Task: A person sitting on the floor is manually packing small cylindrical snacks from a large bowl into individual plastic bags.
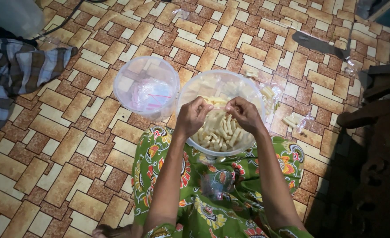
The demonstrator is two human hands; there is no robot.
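Pale stick-shaped snacks (221, 132) are heaped in a clear round plastic tub (190, 90) that rests on the floor at the edge of the lap, against a green floral cloth (212, 194). Over the tub the left hand (192, 115) and the right hand (244, 113) are held close together, fingers curled and pinched on a small clear bag (216, 102) with a few sticks in it; the bag is largely hidden by the fingers. Just beside the tub, to the left and touching it, a second clear round tub (126, 81) is seen, with thin plastic bags and a pink strand inside. To the right of the main tub, small filled packets (292, 120) and crinkled clear wrappers are scattered on the floor. The floor (71, 145) is covered in a glossy brick-pattern sheet of tan and brown. A striped cloth (14, 75) is lying at the far left, well apart; dark carved wooden furniture (375, 145) stands at the right edge
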